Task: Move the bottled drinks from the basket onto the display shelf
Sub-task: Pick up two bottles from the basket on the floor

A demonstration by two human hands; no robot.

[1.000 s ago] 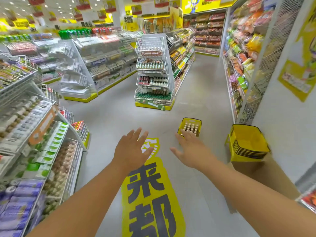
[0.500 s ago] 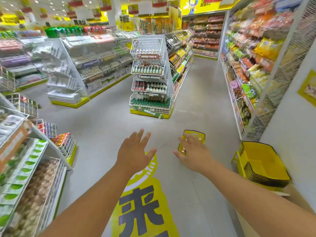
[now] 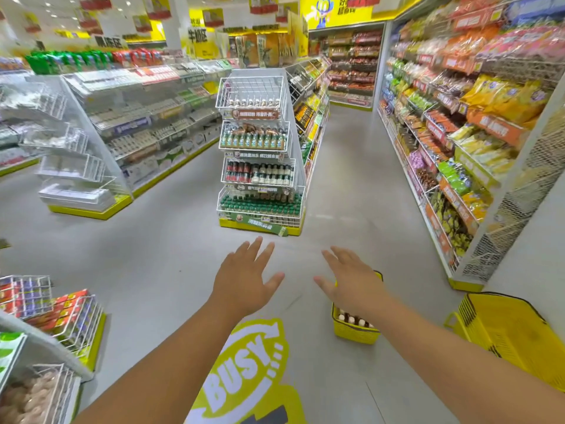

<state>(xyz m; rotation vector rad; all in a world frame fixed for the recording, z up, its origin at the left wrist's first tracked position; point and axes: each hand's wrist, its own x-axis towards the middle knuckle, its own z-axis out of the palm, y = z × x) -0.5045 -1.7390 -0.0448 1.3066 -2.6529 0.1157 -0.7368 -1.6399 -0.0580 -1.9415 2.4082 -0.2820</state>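
- While both arms reach fwd in head view, left hand (image 3: pixel 244 278) is spread wide, empty, over bare floor (image 3: pixel 171 264).
- Right hand (image 3: pixel 351 281) also splayed wide, holding nothing, above the yellow basket (image 3: pixel 354 332).
- Basket sits on floor w/ bottled drinks (image 3: pixel 351 319) upright inside.
- Display shelf (image 3: pixel 260 154), wire tiers of bottles, stands well apart ahead.
- Stacked yellow baskets (image 3: pixel 507 328) near right wall.

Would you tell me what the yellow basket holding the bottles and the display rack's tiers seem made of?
The yellow basket looks like moulded plastic: uniform matte colour, slotted walls. The display rack tiers look like white-coated metal wire, judging by thin gridded bars; coating type unclear.
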